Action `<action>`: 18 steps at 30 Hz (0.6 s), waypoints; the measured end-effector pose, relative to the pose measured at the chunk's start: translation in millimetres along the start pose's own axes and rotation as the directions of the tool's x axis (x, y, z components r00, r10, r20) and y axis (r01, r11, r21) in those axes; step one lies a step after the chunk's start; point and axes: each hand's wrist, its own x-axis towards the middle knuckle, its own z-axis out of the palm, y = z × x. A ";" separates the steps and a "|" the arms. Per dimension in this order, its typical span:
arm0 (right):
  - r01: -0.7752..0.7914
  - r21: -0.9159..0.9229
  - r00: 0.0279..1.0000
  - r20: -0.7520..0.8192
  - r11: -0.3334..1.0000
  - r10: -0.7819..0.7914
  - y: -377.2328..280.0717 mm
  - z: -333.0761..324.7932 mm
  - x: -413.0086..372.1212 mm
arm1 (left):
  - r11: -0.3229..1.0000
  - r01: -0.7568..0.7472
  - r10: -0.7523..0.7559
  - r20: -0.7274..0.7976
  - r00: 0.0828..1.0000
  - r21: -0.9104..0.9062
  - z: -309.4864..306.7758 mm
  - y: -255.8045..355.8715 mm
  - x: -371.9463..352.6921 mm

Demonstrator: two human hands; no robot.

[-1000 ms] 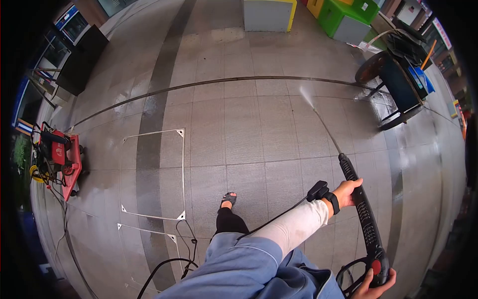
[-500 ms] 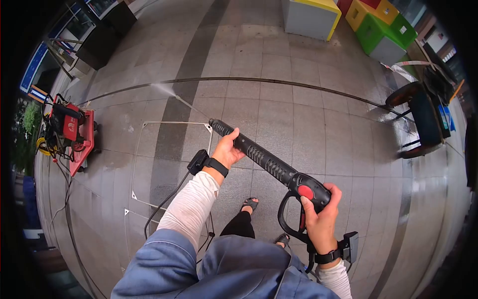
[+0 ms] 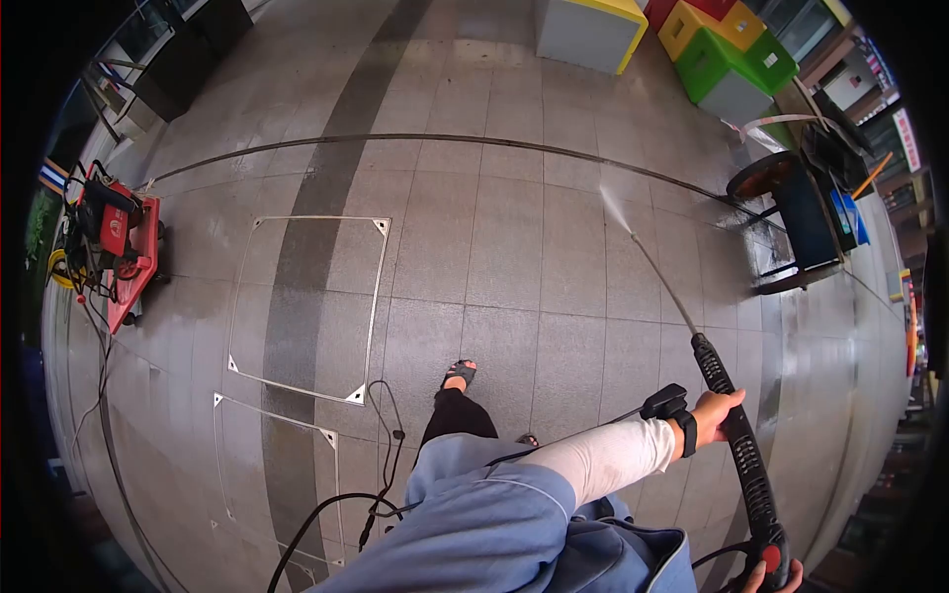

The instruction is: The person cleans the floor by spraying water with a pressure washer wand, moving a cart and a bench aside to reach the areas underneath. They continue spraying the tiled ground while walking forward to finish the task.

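Note:
A black pressure washer gun [image 3: 748, 465] slants across the right side of the head view. My left hand [image 3: 720, 415] is closed around its ribbed barrel. At the bottom edge, my right hand [image 3: 779, 579] grips the rear by the red button [image 3: 770, 556]; most of this hand is cut off, and the trigger is out of sight. From the barrel's front a thin metal lance [image 3: 664, 285] points forward and left. White water spray [image 3: 615, 210] fans from its tip above the wet tiles [image 3: 504, 257].
A red machine on a cart [image 3: 119, 237] stands at left, with a cable trailing along the floor. At right is a dark wheeled cart [image 3: 806, 222]. Colourful blocks [image 3: 732, 64] sit at the back right. A black hose [image 3: 326, 504] loops beside my legs. Metal-framed floor covers [image 3: 371, 326] lie left.
Both hands have swung the pressure washer gun to the right, and its spray has moved from the left side to right of centre. My right hand is now lower, mostly out of frame.

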 end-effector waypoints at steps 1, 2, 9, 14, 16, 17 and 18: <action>-0.010 -0.109 0.999 0.050 0.994 0.015 0.6 -1.6 2.2 | 1.000 -0.003 0.003 0.001 1.000 -0.007 -7.2 -2.2 -3.2; -0.013 -0.215 0.995 0.096 0.977 0.034 0.6 -2.3 4.9 | 1.000 -0.015 0.015 -0.027 1.000 -0.012 -20.0 6.3 -11.9; 0.040 0.293 0.880 0.442 0.955 -0.173 -3.6 165.9 14.9 | 0.922 -0.388 0.361 -0.408 0.839 0.018 -181.6 158.6 -114.6; -0.001 0.320 0.889 0.435 0.947 -0.146 -4.6 187.0 6.2 | 0.899 -0.422 0.429 -0.437 0.790 0.120 -180.1 182.5 -143.2; -0.148 0.267 0.913 0.407 0.952 0.027 -5.6 150.0 -3.4 | 0.949 -0.299 0.316 -0.355 0.880 0.103 -157.3 154.3 -111.1; -0.035 0.192 0.954 0.299 0.981 -0.024 5.3 133.5 -10.4 | 0.968 -0.245 0.249 -0.297 0.922 0.052 -140.5 135.8 -92.1; -0.138 0.194 0.955 0.285 0.971 0.078 0.8 114.5 -17.9 | 0.984 -0.172 0.179 -0.233 0.956 0.051 -125.2 117.3 -72.5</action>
